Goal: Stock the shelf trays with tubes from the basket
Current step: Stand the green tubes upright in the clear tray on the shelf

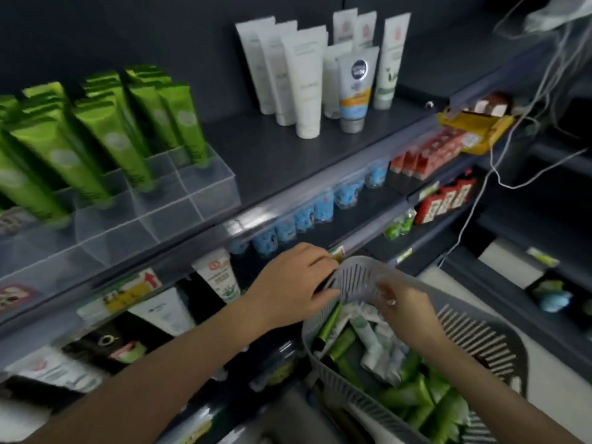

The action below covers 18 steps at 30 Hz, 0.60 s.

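Grey slotted basket [358,274] is seen low right, in front of the shelving. It is filled with loose green tubes [413,398] and loose white tubes [368,344], all lying jumbled. Left hand [294,283] is placed at the basket's far-left rim, with fingers curled over the slotted wall and the thumb below, so the rim is gripped. Right hand [407,306] is held over the basket's contents and is motion-blurred; finger state cannot be told. Clear divided tray [205,193] is seen on the upper shelf [288,155]; upright green tubes [96,142] are stood in its rear compartments. Standing white tubes [304,84] are grouped further right on the same shelf.
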Motion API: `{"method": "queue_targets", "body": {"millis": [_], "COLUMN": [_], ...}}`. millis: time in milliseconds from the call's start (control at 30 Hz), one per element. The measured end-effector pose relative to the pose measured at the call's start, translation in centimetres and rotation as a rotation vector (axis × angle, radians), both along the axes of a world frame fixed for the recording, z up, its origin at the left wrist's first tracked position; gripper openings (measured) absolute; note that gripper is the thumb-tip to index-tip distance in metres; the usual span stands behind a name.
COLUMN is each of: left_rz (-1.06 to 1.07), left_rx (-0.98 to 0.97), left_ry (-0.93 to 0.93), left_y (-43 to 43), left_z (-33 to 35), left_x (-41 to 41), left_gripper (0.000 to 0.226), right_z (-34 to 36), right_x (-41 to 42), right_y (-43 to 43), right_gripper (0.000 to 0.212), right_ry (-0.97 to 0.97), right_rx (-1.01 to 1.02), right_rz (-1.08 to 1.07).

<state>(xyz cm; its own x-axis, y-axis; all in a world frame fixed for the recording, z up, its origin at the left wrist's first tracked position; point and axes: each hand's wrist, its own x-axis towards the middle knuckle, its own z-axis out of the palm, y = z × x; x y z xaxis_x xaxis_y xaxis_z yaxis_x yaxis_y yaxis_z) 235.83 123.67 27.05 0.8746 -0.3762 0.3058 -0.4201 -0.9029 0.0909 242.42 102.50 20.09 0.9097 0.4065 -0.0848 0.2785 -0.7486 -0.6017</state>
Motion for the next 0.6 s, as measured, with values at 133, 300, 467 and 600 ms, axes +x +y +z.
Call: {"method": "queue_targets", "body": {"millis": [133,300,467,600], "left_rz": [0.054,0.144,0.289,0.435], "left_rx": [0.007,-0.015,-0.095,-0.172], "left_ry": [0.309,0.539,0.732,0.892], "left_y": [-2.0,-3.4,-4.4,-5.4], "left_z": [-5.8,-11.7,-15.8,-18.5], "left_x": [2.0,3.6,5.0,6.3], "left_gripper": [0.046,0.035,0.025,0.027], "right_z": [-6.7,-12.6,-17.4,-17.7], "right_x": [-0.1,-0.2,0.3,0.0], "right_y": [-5.7,-10.5,-11.3,-9.7], "right_gripper": [0.030,0.030,0.043,0.028], "right_ry": [0.213,0.386,0.453,0.502], "right_rx": [-0.256,-0.513,-0.582,-0.595], "right_rz": [-0.018,0.040,0.090,0.126]}}
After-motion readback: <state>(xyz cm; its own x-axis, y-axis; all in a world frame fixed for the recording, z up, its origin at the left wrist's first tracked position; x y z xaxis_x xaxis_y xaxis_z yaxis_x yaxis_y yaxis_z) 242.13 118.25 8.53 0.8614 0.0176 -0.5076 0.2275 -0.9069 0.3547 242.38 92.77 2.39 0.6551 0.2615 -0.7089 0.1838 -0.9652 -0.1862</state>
